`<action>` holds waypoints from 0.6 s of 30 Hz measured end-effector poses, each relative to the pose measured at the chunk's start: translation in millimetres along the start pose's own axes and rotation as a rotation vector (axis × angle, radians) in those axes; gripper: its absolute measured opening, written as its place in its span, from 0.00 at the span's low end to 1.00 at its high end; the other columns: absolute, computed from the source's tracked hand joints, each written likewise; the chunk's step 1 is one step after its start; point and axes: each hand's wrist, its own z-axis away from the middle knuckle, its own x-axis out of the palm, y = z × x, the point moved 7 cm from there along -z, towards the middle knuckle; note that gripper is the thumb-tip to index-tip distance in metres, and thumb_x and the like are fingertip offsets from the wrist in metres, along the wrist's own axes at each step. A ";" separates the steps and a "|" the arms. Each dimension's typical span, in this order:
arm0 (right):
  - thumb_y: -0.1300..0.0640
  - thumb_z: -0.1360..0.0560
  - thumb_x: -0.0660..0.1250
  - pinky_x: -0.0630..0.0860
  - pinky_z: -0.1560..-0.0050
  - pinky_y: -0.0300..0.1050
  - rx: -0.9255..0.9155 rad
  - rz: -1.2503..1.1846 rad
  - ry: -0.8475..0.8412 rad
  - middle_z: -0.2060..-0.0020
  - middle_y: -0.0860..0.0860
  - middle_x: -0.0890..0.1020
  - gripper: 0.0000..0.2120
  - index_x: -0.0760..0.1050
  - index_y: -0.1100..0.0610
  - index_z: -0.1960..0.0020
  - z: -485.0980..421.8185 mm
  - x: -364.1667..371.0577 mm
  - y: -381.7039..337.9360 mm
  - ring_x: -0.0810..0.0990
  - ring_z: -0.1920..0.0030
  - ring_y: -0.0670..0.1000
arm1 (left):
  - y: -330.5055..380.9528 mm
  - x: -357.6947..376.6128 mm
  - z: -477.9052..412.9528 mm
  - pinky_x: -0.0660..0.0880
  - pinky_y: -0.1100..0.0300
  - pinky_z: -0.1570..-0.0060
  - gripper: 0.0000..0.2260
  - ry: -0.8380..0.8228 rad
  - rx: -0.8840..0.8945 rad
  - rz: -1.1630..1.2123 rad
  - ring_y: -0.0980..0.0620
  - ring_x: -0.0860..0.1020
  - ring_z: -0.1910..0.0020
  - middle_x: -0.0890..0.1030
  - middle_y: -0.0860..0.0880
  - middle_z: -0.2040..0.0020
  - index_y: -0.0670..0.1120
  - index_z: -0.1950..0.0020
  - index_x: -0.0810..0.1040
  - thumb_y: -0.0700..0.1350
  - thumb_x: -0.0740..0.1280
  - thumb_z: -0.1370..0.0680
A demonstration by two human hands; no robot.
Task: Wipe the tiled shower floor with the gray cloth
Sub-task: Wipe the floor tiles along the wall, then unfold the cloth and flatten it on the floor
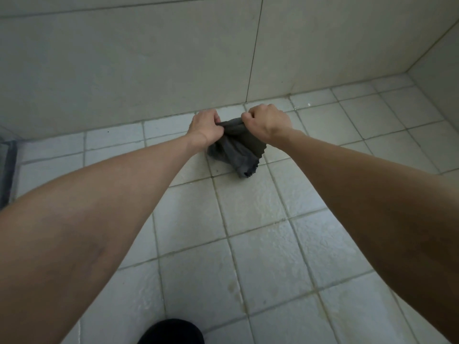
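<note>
Over floor (260,244) | left hand (202,129), right hand (267,122) grip gray cloth (236,150) (hangs down)

Both bare forearms reach forward and converge. The left hand (202,127) and right hand (269,122) are fisted close together, backs up, each gripping the top edge of the gray cloth (233,152)
</note>
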 end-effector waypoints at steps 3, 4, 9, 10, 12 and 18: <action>0.48 0.24 0.51 0.66 0.53 0.48 -0.015 0.044 0.130 0.61 0.58 0.76 0.18 0.76 0.57 0.57 2.3 -18.7 -1.2 0.71 0.59 0.57 | 14.1 -14.8 -2.9 0.72 0.60 0.46 0.12 0.027 0.015 0.129 0.44 0.76 0.42 0.80 0.42 0.45 0.47 0.48 0.77 0.36 0.59 0.25; 0.48 0.24 0.51 0.68 0.50 0.50 -0.023 0.047 0.139 0.59 0.59 0.79 0.18 0.76 0.56 0.57 2.5 -22.6 -2.5 0.71 0.58 0.56 | 18.1 -19.3 -4.1 0.73 0.60 0.46 0.12 0.040 0.017 0.161 0.44 0.77 0.43 0.80 0.43 0.48 0.48 0.50 0.76 0.35 0.58 0.25; 0.46 0.27 0.54 0.66 0.44 0.51 -0.041 0.093 0.211 0.55 0.57 0.82 0.16 0.75 0.55 0.53 2.5 -41.5 -12.9 0.74 0.57 0.57 | 23.2 -34.8 -9.7 0.74 0.56 0.42 0.13 0.089 -0.040 0.247 0.43 0.76 0.41 0.78 0.41 0.41 0.43 0.43 0.76 0.36 0.58 0.24; 0.46 0.27 0.55 0.66 0.44 0.51 -0.034 0.101 0.258 0.54 0.57 0.82 0.17 0.76 0.56 0.51 3.3 -47.1 -13.7 0.77 0.54 0.58 | 24.2 -34.6 -9.2 0.73 0.56 0.42 0.12 0.081 -0.034 0.219 0.43 0.76 0.40 0.78 0.41 0.40 0.42 0.42 0.76 0.38 0.59 0.23; 0.47 0.27 0.56 0.66 0.42 0.52 -0.003 0.104 0.343 0.51 0.57 0.82 0.18 0.76 0.57 0.48 4.9 -59.2 -11.3 0.77 0.47 0.58 | 29.3 -32.5 -7.7 0.73 0.55 0.46 0.10 0.025 0.026 0.171 0.40 0.76 0.40 0.79 0.39 0.43 0.42 0.45 0.77 0.43 0.59 0.21; 0.51 0.26 0.57 0.67 0.40 0.52 0.026 0.055 0.359 0.44 0.57 0.78 0.18 0.75 0.60 0.43 15.8 -80.0 5.0 0.74 0.41 0.59 | 43.5 -54.9 -7.9 0.67 0.59 0.59 0.12 -0.032 0.221 -0.076 0.50 0.72 0.58 0.75 0.44 0.59 0.45 0.56 0.78 0.53 0.65 0.23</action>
